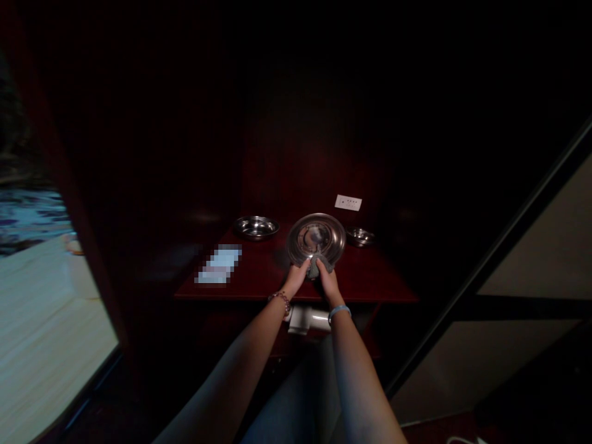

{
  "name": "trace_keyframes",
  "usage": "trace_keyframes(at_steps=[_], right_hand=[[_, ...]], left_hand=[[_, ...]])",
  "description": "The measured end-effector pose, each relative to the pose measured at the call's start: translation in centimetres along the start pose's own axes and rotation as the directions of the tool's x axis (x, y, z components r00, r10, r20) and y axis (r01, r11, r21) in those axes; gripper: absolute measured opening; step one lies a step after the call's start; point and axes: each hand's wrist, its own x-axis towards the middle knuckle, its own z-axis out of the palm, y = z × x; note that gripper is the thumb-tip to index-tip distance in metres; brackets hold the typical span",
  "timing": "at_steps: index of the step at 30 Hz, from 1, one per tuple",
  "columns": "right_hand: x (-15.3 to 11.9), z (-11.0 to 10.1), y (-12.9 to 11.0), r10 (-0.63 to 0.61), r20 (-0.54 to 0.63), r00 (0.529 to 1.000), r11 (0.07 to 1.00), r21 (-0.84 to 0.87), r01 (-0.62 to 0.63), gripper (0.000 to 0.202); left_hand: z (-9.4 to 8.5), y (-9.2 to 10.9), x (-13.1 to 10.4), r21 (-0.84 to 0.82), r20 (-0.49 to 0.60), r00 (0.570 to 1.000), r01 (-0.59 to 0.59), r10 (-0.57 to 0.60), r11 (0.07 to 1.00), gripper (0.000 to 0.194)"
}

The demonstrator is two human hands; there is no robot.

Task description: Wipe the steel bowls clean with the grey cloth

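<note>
A round, shiny metal dish (319,235) is tilted up above the dark red shelf, its face toward me. My left hand (296,277) is closed on the near-left part of its rim, thumb on top. My right hand (329,280) is closed at the near-right rim, with a grey cloth (314,266) bunched under its thumb against the metal. The cloth lies between both hands, and the fingers beneath the dish are hidden. Behind to the left sits a shallow metal bowl (256,227); a smaller metal bowl (360,236) stands to the right, partly behind the dish.
The dark red shelf (370,277) has walls at the back and sides. A pixelated pale rectangle (219,264) lies on its left part. A white socket plate (348,203) is on the back wall. White cylindrical objects (309,319) sit below the shelf. A pale surface (41,327) is at far left.
</note>
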Motion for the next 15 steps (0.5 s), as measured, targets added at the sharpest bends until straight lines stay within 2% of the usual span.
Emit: trace_keyframes(at_steps=[3,7,10,15], right_hand=[[0.2,0.0,0.2,0.002,-0.001,1.000,1.000,0.001,-0.002,0.049],[0.3,0.0,0.2,-0.019,-0.015,1.000,1.000,0.013,0.019,0.049],[0.2,0.1,0.0,-0.045,-0.025,0.999,0.999,0.024,0.045,0.048],[-0.1,0.2,-0.4,-0.039,-0.052,0.998,0.999,0.012,0.040,0.047]], left_hand=[[0.2,0.8,-0.3,-0.002,-0.032,0.999,0.038,-0.038,0.999,0.024],[0.3,1.6,-0.6,-0.028,-0.043,0.999,0.016,-0.017,0.999,0.025],[0.2,1.4,-0.4,-0.052,-0.065,0.998,-0.003,-0.001,0.999,0.027],[-0.2,0.9,0.1,-0.068,-0.120,0.991,0.048,-0.056,0.997,0.030]])
